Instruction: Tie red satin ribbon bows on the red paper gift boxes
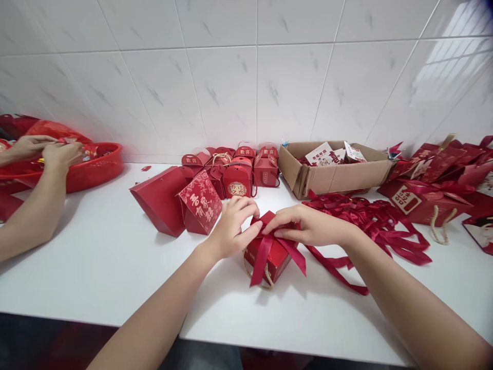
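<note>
In front of me a small red gift box (280, 255) stands on the white table, with a gold cord handle hanging at its side. A dark red satin ribbon (262, 258) is tied across its top, and two tails hang down the near faces. My left hand (234, 226) is at the knot from the left, thumb and fingers closed on a loop of the ribbon. From the right, my right hand (308, 224) pinches the ribbon's other side on the box top. The fingers partly hide the bow.
A pile of loose ribbons (358, 218) lies right of the box. Behind are a cardboard box (342, 177) of printed cards and several small red boxes (238, 180). Two larger red boxes (164, 200) stand left. Another person's hands (57, 151) work over a red basin (96, 172). Finished-looking gift boxes (427, 200) crowd the right.
</note>
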A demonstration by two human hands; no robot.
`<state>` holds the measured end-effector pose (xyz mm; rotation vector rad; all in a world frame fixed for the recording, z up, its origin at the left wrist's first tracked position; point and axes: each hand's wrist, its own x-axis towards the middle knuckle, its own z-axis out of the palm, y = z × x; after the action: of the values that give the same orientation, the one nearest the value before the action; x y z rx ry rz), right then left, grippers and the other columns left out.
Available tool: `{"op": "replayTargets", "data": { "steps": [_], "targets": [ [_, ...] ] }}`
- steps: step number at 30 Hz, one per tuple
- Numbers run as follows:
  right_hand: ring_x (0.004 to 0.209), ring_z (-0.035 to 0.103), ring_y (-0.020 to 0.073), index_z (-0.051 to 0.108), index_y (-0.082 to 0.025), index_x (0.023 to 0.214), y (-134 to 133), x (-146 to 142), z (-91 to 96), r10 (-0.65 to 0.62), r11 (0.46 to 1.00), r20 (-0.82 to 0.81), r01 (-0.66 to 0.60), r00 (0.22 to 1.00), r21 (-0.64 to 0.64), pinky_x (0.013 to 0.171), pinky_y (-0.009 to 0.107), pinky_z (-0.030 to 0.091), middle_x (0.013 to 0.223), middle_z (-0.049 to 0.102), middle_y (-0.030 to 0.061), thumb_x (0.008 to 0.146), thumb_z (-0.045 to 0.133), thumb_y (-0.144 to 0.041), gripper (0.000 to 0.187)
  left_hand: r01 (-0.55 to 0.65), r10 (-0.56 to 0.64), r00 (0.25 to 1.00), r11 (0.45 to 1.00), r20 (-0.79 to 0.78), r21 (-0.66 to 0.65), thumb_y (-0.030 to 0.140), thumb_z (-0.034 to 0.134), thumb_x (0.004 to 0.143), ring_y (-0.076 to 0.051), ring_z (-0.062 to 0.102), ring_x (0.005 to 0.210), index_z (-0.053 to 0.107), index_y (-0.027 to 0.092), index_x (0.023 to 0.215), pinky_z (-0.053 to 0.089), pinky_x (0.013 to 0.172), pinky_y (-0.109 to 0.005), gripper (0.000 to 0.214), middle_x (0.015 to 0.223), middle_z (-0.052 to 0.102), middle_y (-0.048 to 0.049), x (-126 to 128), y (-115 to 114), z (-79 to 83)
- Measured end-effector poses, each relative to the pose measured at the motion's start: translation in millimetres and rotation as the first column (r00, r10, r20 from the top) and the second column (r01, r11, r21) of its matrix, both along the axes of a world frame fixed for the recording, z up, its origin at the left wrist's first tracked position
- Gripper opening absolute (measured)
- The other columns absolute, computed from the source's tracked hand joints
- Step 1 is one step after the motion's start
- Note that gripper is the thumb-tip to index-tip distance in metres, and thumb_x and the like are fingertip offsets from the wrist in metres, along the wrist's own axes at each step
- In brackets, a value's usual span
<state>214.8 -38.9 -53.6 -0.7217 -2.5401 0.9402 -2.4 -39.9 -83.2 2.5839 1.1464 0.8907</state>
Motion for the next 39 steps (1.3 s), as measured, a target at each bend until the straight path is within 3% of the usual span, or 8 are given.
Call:
{"op": "replayTargets", "data": {
  "steps": [6, 9, 14, 22, 29, 39],
  "targets": [
    [0.067, 0.05, 0.011, 0.051, -0.019, 0.107, 2.2, 5.9, 2.0, -0.093, 0.995, 0.008, 0.094, 0.996, -0.034, 0.061, 0.023, 0.042, 0.081, 0.057, 0.0, 0.09, 0.048, -0.029, 0.02, 0.095, -0.047, 0.951, 0.985, 0.307, -0.144, 0.026, 0.057, 0.081, -0.014, 0.048, 0.079, 0.042, 0.019, 0.071, 0.039, 0.076, -0.028, 0.02, 0.08, 0.053, 0.0, 9.6, -1.9, -6.0],
    [0.066, 0.05, 0.0105, 0.053, -0.019, 0.102, 3.0, 6.8, 2.8, -0.105, 0.994, 0.018, 0.106, 0.994, -0.028, 0.06, 0.023, 0.041, 0.079, 0.057, -0.0007, 0.09, 0.048, -0.028, 0.016, 0.114, 0.006, 0.916, 0.955, 0.402, -0.274, 0.028, 0.061, 0.078, -0.013, 0.048, 0.07, 0.039, 0.019, 0.065, 0.039, 0.069, -0.026, 0.027, 0.073, 0.052, 0.001, 16.0, -5.8, -7.4],
    [0.064, 0.048, 0.0102, 0.056, -0.017, 0.091, 2.9, 5.9, 2.8, -0.183, 0.983, 0.021, 0.183, 0.983, 0.023, 0.057, 0.022, 0.037, 0.075, 0.055, -0.0006, 0.089, 0.049, -0.031, 0.016, 0.156, 0.11, 0.832, 0.894, 0.543, -0.421, 0.03, 0.063, 0.077, -0.013, 0.054, 0.072, 0.035, 0.018, 0.057, 0.042, 0.07, -0.026, 0.037, 0.077, 0.061, -0.0018, 24.7, -9.1, -8.2],
    [0.068, 0.051, 0.0109, 0.057, -0.017, 0.09, 2.2, 4.4, 4.7, -0.199, 0.98, -0.01, 0.199, 0.98, 0.026, 0.06, 0.022, 0.039, 0.079, 0.059, 0.0008, 0.088, 0.049, -0.025, 0.012, 0.079, 0.142, 0.891, 0.887, 0.431, -0.454, 0.029, 0.066, 0.074, -0.016, 0.057, 0.076, 0.059, 0.016, 0.064, 0.043, 0.072, -0.027, 0.018, 0.078, 0.063, -0.0036, 25.8, -10.6, -6.7],
    [0.057, 0.045, 0.0086, 0.059, -0.016, 0.087, 3.3, 4.4, 3.6, -0.226, 0.974, 0.016, 0.225, 0.974, 0.029, 0.052, 0.021, 0.035, 0.065, 0.053, -0.0025, 0.088, 0.049, -0.028, 0.015, 0.112, 0.125, 0.883, 0.879, 0.451, -0.464, 0.028, 0.068, 0.071, -0.014, 0.057, 0.074, 0.05, 0.016, 0.055, 0.043, 0.07, -0.027, 0.027, 0.078, 0.06, -0.0024, 26.0, -8.2, -9.6],
    [0.054, 0.043, 0.0087, 0.058, -0.017, 0.089, 8.3, 10.2, 2.8, -0.199, 0.979, 0.025, 0.2, 0.98, -0.028, 0.051, 0.021, 0.033, 0.061, 0.048, -0.0037, 0.086, 0.05, -0.025, 0.012, 0.163, 0.063, 0.905, 0.862, 0.421, -0.479, 0.027, 0.068, 0.07, -0.018, 0.059, 0.085, 0.045, 0.018, 0.054, 0.044, 0.078, -0.029, 0.03, 0.077, 0.064, -0.0033, 23.4, -5.9, -9.4]
  ]
}}
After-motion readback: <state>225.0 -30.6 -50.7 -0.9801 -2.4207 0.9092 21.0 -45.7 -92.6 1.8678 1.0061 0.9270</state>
